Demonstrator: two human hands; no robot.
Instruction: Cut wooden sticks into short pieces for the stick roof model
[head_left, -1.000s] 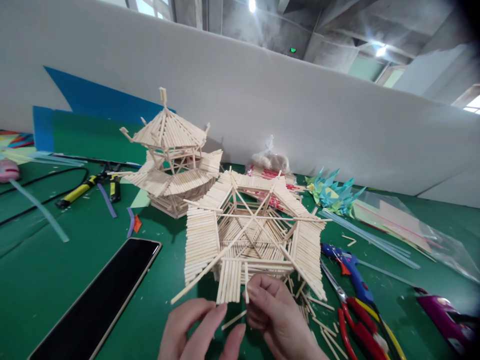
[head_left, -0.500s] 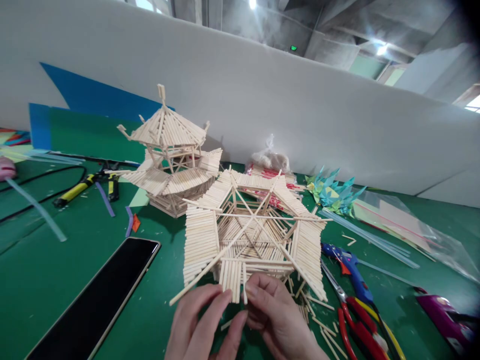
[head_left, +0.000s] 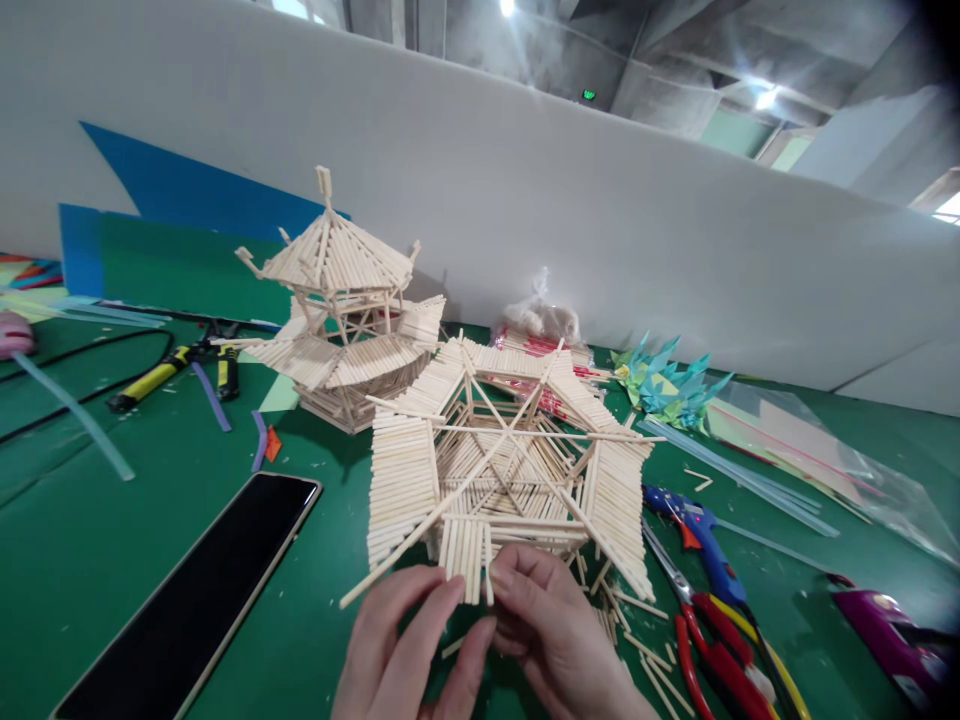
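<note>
Green worktop, backed by a long white partition. Left hand: fingers curled, fingertips touching the near edge of the open stick roof frame. Right hand: thumb and forefinger pinched on a single short stick held upright against the same near edge. Both hands meet close together at that edge; the stick roof frame rests on the worktop directly beyond them.

Left of the hands: black phone, face up. Right of the hands: loose sticks, red-handled scissors, blue glue gun, purple tool at the far right. Beyond the frame, to the left: finished stick pagoda; further left, yellow-handled pliers and a black cable. Beyond the frame, to the right: plastic bag, teal paper shapes, clear glue sticks.
</note>
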